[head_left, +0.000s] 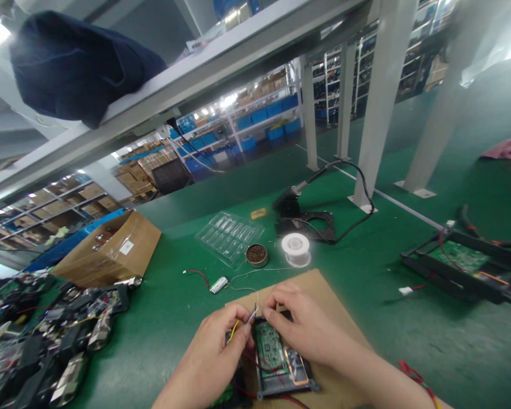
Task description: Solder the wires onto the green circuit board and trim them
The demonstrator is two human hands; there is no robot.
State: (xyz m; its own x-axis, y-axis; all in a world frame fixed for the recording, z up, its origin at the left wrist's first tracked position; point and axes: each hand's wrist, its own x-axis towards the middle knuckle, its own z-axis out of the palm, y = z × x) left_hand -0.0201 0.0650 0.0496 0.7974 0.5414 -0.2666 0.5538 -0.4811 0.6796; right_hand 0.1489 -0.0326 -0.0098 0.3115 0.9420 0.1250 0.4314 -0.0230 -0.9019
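Observation:
My left hand [221, 346] is closed in a pinch on thin wires [251, 315], one of them yellow. Close beside it, the fingertips of my right hand [300, 321] are pressed together near the wire ends; what is between them is too small to make out. Beneath both hands a black casing [287, 391] with a green circuit board [270, 346] and a copper coil lies on a cardboard sheet [323, 301]. Thin solder wire [242, 288] trails from a white spool [296, 250] to the gap between my hands.
A round tin [256, 255], a clear plastic tray [230, 236] and a small battery [218, 284] lie beyond the cardboard. A soldering iron stand [306, 218] is behind the spool. Another casing [464, 261] sits right; a cardboard box [114, 244] and piled assemblies [68, 335] stand left.

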